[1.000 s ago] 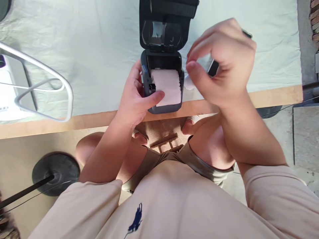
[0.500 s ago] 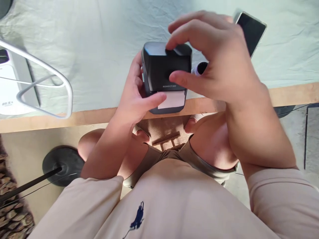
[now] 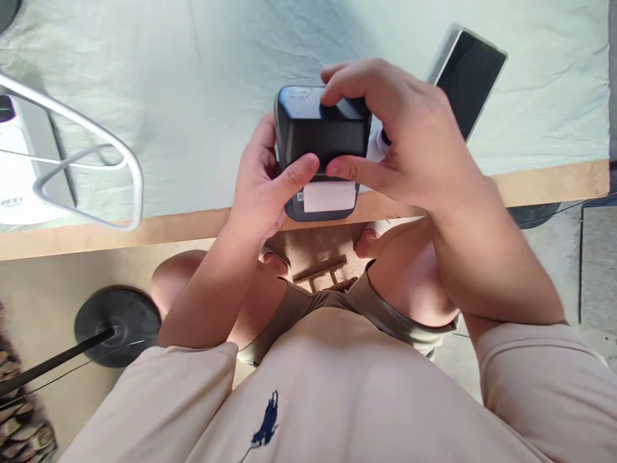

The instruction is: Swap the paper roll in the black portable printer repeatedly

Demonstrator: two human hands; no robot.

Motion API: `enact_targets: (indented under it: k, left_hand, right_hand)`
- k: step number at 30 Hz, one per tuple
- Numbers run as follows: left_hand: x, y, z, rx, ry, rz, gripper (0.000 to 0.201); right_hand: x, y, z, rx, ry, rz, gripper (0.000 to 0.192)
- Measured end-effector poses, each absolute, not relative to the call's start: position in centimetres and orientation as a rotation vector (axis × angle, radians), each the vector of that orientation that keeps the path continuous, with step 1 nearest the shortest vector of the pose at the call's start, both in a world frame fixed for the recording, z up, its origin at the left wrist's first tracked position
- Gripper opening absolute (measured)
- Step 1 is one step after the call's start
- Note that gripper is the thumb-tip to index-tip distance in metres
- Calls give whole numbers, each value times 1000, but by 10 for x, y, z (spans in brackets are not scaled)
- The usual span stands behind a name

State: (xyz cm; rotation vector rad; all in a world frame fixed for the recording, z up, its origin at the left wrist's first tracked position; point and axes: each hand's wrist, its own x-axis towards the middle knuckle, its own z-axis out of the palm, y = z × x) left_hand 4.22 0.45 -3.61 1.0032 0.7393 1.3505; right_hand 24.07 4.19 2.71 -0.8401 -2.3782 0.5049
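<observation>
A small black label printer [image 3: 322, 136] is held at the table's front edge, a strip of white label paper [image 3: 330, 197] sticking out of its near end. My left hand [image 3: 270, 177] wraps around its left side, the thumb pressed on top just above the paper. With my right hand [image 3: 405, 128] I grip the lid from the right: fingertips rest on its far part, and the thumb lies on its near edge. A round white-and-dark item [image 3: 378, 145] is mostly hidden behind my right hand.
Beyond my right hand a dark-screened phone [image 3: 475, 80] lies on the pale green cloth [image 3: 193, 77]. At left are a white box [image 3: 22, 167] and a looped white cable [image 3: 132, 173]. The table's wooden edge [image 3: 193, 228] runs across in front. A black round stand base [image 3: 118, 325] is on the floor.
My right hand has come down onto the printer lid, with fingers and thumb closing on it. My left thumb has shifted from beside the paper up onto the lid's near edge.
</observation>
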Motion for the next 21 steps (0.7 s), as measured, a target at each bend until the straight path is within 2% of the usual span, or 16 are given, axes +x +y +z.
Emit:
enact_targets:
  k: [7,14,21]
  left_hand:
    - [46,2,-38,827,804,1432,29]
    - [43,10,-51,989,810,1412,37]
    - [43,18,-59,936,795,1431,38]
  right_hand:
    - [255,42,20,-817,-2256,283,36]
    - [258,39,16,-807,-2401,363,63]
    - [258,36,22,-865,-2279,386,54]
